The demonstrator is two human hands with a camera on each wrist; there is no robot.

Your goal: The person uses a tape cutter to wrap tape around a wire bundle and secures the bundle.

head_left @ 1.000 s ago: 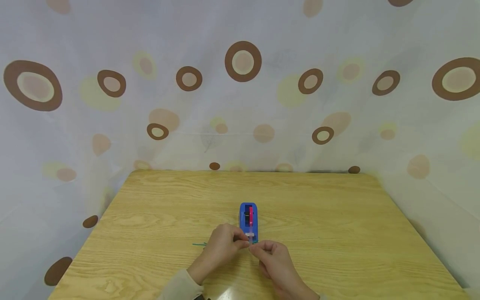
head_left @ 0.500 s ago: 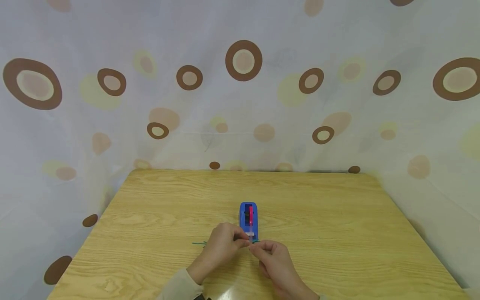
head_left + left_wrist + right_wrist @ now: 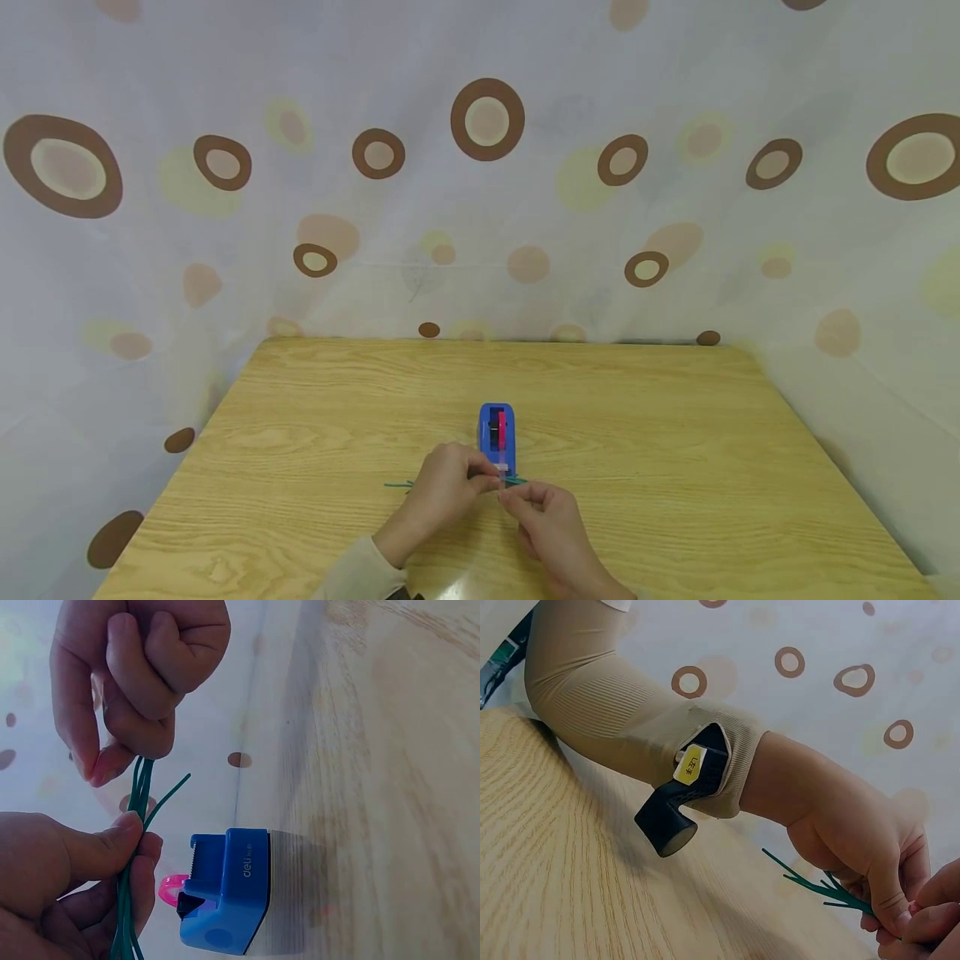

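My left hand (image 3: 447, 482) pinches a bundle of thin green strands (image 3: 140, 799) between thumb and fingers; the ends stick out on both sides. Beyond the hands stands a blue tape dispenser (image 3: 486, 457) with a pink-cored roll (image 3: 502, 431). A clear tape strip (image 3: 502, 481) runs from it toward me, past the strands. Thumb and forefinger of my right hand (image 3: 551, 525) pinch the strip's near end, close to the left fingertips. In the left wrist view the dispenser's toothed cutter faces the hands. The right wrist view shows the strands' loose ends fanned out behind the left hand.
A pale wooden table (image 3: 637, 433) lies under everything. Behind and beside it hangs a white curtain (image 3: 562, 208) with brown ring and dot prints. A black wrist camera (image 3: 667, 821) with a yellow label protrudes from the left sleeve (image 3: 622, 712).
The strands' right end now shows more beside the left fingertips, angled slightly down to the right. Both hands have stayed nearly in place, and the dispenser has not moved.
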